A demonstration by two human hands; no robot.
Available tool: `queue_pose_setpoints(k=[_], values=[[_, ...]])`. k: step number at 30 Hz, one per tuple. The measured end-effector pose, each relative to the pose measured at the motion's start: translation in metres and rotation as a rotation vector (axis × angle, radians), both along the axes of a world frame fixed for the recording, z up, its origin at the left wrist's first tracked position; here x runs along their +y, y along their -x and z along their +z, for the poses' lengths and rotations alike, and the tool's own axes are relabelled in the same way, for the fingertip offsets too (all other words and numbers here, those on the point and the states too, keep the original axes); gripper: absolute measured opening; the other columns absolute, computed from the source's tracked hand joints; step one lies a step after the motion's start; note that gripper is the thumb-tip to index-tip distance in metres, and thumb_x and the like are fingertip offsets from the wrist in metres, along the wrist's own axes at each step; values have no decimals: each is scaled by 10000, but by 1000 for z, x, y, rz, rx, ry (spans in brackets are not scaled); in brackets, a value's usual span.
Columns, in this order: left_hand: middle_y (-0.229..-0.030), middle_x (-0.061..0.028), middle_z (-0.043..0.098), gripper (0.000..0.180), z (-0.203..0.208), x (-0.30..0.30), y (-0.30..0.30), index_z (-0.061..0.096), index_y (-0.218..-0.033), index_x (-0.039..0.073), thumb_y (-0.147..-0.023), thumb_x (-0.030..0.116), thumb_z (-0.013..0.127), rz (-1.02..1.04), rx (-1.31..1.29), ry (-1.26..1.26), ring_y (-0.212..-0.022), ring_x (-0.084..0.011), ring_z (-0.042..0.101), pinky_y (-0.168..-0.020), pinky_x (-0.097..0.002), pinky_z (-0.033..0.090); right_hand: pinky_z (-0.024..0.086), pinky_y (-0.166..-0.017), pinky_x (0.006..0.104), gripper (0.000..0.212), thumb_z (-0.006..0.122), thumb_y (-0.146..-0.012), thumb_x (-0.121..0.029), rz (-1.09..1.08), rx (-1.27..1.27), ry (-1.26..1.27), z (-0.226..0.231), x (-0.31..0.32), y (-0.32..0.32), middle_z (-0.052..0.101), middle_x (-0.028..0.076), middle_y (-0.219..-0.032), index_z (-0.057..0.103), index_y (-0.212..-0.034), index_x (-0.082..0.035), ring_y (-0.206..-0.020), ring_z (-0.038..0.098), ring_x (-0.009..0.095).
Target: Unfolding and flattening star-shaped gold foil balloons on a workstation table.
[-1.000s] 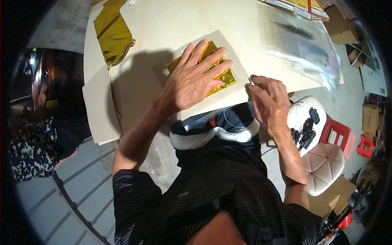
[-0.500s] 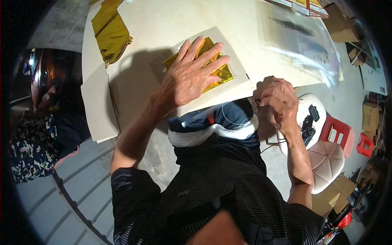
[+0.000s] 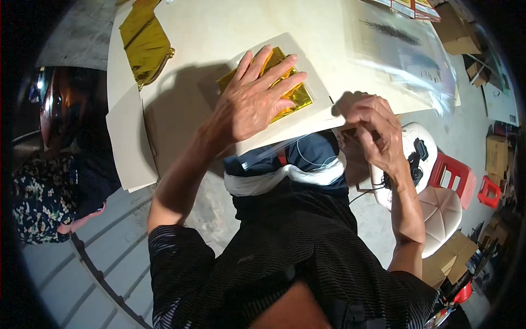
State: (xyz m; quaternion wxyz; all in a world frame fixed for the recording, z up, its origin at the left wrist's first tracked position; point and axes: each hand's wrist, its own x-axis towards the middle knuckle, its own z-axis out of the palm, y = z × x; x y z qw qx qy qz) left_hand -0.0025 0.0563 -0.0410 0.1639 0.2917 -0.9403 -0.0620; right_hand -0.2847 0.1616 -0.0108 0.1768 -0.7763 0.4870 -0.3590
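Your left hand (image 3: 249, 98) lies flat, fingers spread, pressing the folded gold foil sheet (image 3: 285, 90) onto a pale card sheet (image 3: 307, 118) on the table (image 3: 219, 27). Your right hand (image 3: 372, 131) is curled at the card's right edge; whether it pinches anything, you cannot tell. Another gold foil piece (image 3: 145, 41) lies at the table's far left.

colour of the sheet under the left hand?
Shiny gold foil sheet, pressed flat by the left hand; head view.
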Motion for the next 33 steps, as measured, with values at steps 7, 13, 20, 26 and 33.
queue_pose_setpoints(k=[7,13,20,26,33], values=[[-1534,-86,493,541,2,1,0,601,-1408,198,-900,326,733,-6,62,7,-1450,-406,356,-1226,-564,221,471,-863,377,203,818,-751,-109,58,231,0,6,-21,-9,633,54,-897,687,-897,-57,-910,617,261],[-1538,-87,491,537,1,0,0,598,-1412,205,-907,328,730,-9,62,12,-1458,-405,348,-1231,-556,210,466,-849,377,160,767,-759,-64,83,345,21,4,-25,-13,590,58,-832,632,-845,-54,-839,594,260],[-1544,-82,485,532,2,2,0,589,-1419,210,-922,359,707,-4,36,26,-1460,-400,359,-1233,-565,204,450,-837,398,173,734,-757,-58,89,386,45,-7,-4,-16,571,75,-842,603,-870,-66,-843,585,272],[-1561,-66,464,545,-1,0,0,572,-1429,219,-925,385,695,2,37,57,-1460,-399,356,-1229,-562,219,448,-867,417,184,756,-830,-177,411,280,-183,-7,73,-40,576,34,-847,589,-835,-101,-871,586,248],[-1617,-52,369,559,-13,-2,1,479,-1495,267,-974,425,605,73,-60,56,-1517,-359,246,-1247,-601,183,499,-729,378,230,780,-830,-161,722,-204,-704,40,87,-5,605,31,-775,571,-789,-73,-771,612,212]])
